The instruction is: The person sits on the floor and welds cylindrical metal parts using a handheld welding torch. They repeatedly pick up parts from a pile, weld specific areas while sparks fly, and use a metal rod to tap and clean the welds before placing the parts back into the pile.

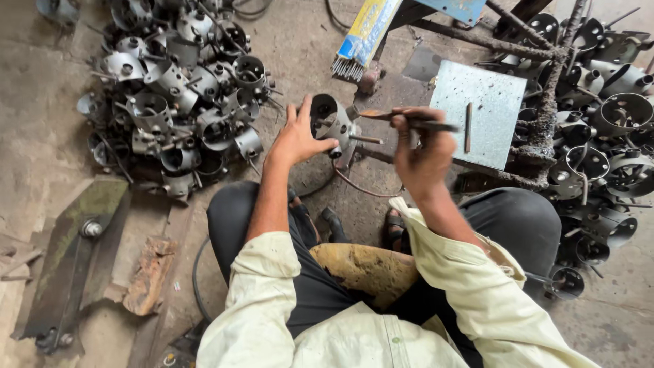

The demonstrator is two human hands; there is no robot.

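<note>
My left hand (pixel 298 137) grips a round grey metal ring part (pixel 332 120) held on a small stand between my knees. My right hand (pixel 422 151) is shut on a thin metal rod tool (pixel 381 115) whose tip points at the ring part. Both sleeves are pale cream. I sit low, with dark trousers and sandals showing below the hands.
A heap of similar grey metal ring parts (pixel 178 88) lies at the upper left, another heap (pixel 599 129) at the right. A flat grey steel plate (pixel 482 109) with a rod on it rests on a rusty frame (pixel 538 129). A packet of welding rods (pixel 361 37) lies ahead.
</note>
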